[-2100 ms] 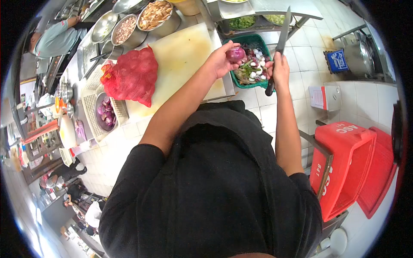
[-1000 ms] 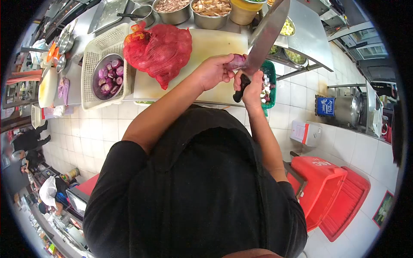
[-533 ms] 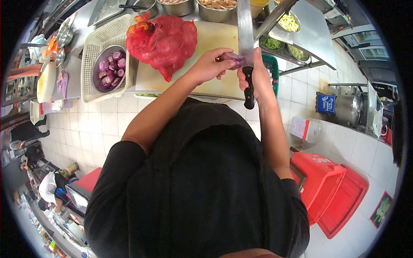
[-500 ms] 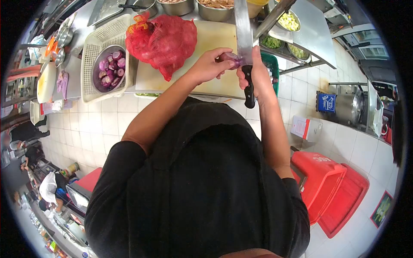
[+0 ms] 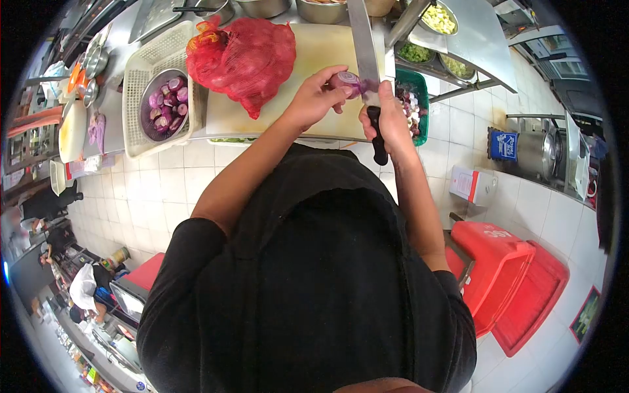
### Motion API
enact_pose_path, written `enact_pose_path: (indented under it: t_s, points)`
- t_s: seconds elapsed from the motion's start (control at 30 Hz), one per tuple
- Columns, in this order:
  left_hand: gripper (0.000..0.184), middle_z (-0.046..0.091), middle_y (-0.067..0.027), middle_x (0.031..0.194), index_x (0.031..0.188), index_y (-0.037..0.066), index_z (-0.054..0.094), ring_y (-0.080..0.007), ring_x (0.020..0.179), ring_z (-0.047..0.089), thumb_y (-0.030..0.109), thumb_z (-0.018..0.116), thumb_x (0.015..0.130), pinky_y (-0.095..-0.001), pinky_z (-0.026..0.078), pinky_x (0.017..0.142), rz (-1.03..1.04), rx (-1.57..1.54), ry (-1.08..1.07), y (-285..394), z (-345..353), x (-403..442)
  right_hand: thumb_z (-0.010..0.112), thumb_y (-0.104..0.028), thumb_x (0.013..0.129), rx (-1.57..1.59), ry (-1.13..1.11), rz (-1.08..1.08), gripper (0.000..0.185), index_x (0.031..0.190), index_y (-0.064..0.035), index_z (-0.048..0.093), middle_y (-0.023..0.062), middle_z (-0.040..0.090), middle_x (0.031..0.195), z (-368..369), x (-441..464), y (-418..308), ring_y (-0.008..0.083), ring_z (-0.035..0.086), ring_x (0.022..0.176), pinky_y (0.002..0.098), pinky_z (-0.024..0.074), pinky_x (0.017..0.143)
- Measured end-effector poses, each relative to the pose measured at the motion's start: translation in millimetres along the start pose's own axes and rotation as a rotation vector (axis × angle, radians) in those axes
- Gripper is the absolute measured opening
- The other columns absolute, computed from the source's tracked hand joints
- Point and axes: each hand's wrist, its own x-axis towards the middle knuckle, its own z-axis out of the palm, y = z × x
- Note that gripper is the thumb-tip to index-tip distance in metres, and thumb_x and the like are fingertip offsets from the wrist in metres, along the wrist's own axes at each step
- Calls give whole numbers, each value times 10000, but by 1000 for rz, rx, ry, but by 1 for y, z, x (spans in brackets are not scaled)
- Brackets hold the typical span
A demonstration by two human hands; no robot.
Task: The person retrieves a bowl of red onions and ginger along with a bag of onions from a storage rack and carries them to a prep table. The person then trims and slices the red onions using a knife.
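Note:
A purple onion (image 5: 345,81) with a pale cut end showing is pinched in my left hand (image 5: 315,98), above the cutting board (image 5: 275,124). My right hand (image 5: 392,118) grips a large kitchen knife (image 5: 364,49) by its black handle, blade pointing away from me. The heel of the blade is right beside the onion; whether it touches the skin I cannot tell. A red mesh bag (image 5: 252,62) full of onions lies on the board to the left. Peeled purple onions (image 5: 169,105) fill a metal bowl (image 5: 152,133) farther left.
The bowl sits in a white plastic basket (image 5: 134,78). A green bin (image 5: 422,124) with onion scraps is to the right, below the board. Metal pans (image 5: 265,8) line the back. Red bins (image 5: 488,275) stand behind at right. Other people (image 5: 84,288) are far left.
The onion has turned, so its cut end now faces up more. Both hands and the knife have shifted slightly, and the green bin's scraps show more.

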Motion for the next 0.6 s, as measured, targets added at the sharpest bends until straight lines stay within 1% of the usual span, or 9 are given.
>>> enact_pose_path:
  t_s: [0.1,0.2,0.3,0.4,0.5,0.57,0.6]
  points:
    - [504,593,-70,918,1375,-11,490,-147,734,601,66,668,910,-298,547,602,-14,-36,8,-8,1,2,293,-708,975,-25,0,1,752,652,-62,503,23,469,521,-5,3,0,114,416,382,274,331,376]
    - [498,595,-71,935,1379,0,491,-156,744,605,63,659,915,-308,548,614,-67,-119,7,-11,-2,1,289,-701,980,-17,50,-40,736,674,-64,495,29,473,533,-10,9,9,113,413,386,276,330,375]
    - [492,601,-78,962,1379,5,494,-160,765,609,70,656,919,-315,548,637,-105,-233,-30,-10,1,-1,281,-679,993,52,65,-34,717,670,-72,485,30,461,529,-25,15,13,119,412,387,276,330,373]
    - [512,604,-87,1001,1402,5,465,-176,805,613,83,644,928,-336,540,682,-155,-318,-80,-8,1,1,267,-673,998,94,90,-25,728,649,-70,477,22,443,524,-27,13,9,125,401,383,274,329,374]
    - [502,606,-97,1036,1399,8,454,-194,836,613,141,624,945,-347,522,711,-156,-440,-109,-16,-4,5,259,-679,996,122,101,-8,743,632,-67,474,19,438,519,-27,8,3,124,396,383,273,328,376]
    - [471,605,-98,1053,1367,16,471,-203,843,611,187,614,953,-349,513,718,-179,-516,-122,-11,-1,2,255,-682,995,140,124,2,752,621,-67,473,17,436,514,-27,4,2,122,394,384,273,328,378]
    - [457,605,-98,1062,1351,20,479,-207,847,610,210,609,957,-350,509,722,-191,-554,-128,-10,0,1,263,-665,1003,100,118,-27,740,627,-65,475,19,445,519,-27,3,5,120,397,387,274,326,384]
